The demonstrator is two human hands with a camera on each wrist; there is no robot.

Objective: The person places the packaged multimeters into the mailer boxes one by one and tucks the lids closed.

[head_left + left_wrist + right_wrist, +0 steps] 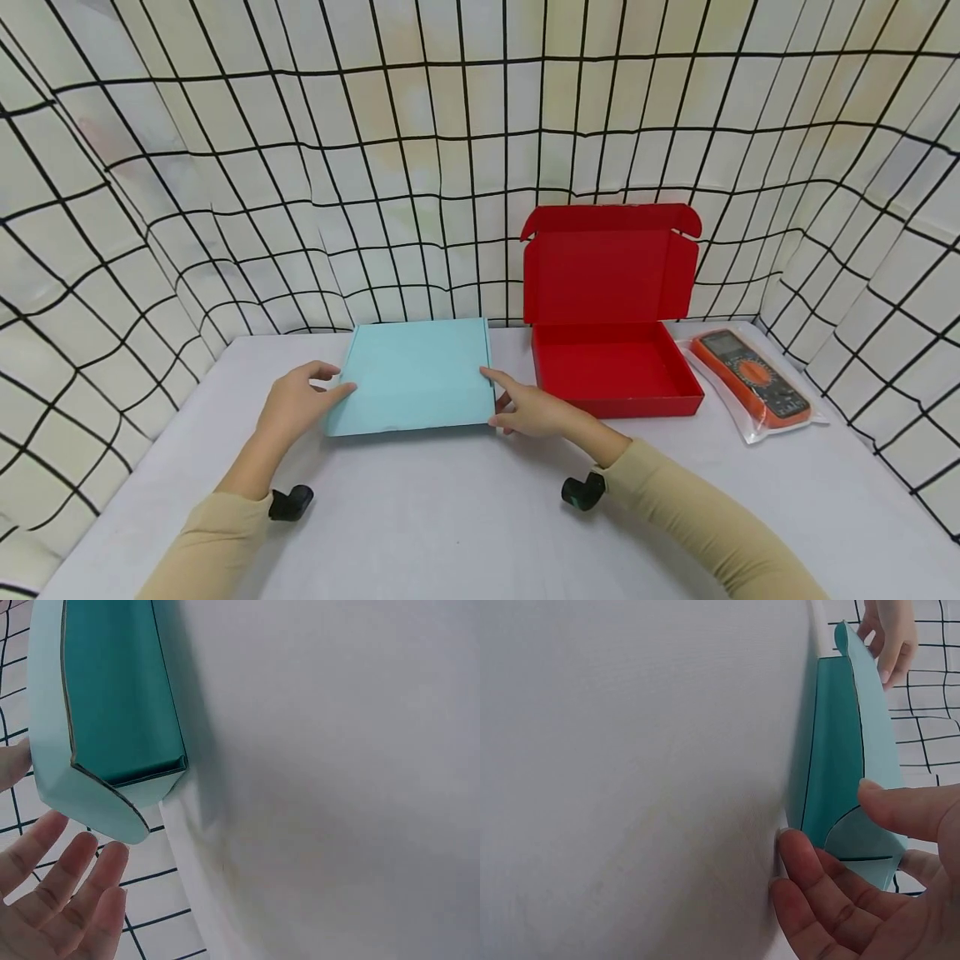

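Note:
A light blue cardboard box (420, 375) lies on the table with its lid lowered but its front gaping. Its darker teal inside (120, 690) shows through the gap in the left wrist view. My left hand (303, 400) is at the lid's left edge, thumb on it; its other fingers (71, 889) extend loosely near the side flap. At the right edge is my right hand (528, 406), index finger reaching onto the lid and thumb by the front corner. In the right wrist view, the right thumb (907, 810) touches the lid near the rounded flap (862, 836).
Right of the blue box stands an open red box (615, 367), its lid (607, 267) upright. Farther right lies an orange and black multimeter (750, 375) in a clear plastic bag. A white sheet with a black grid (480, 167) hangs behind the white table (450, 517).

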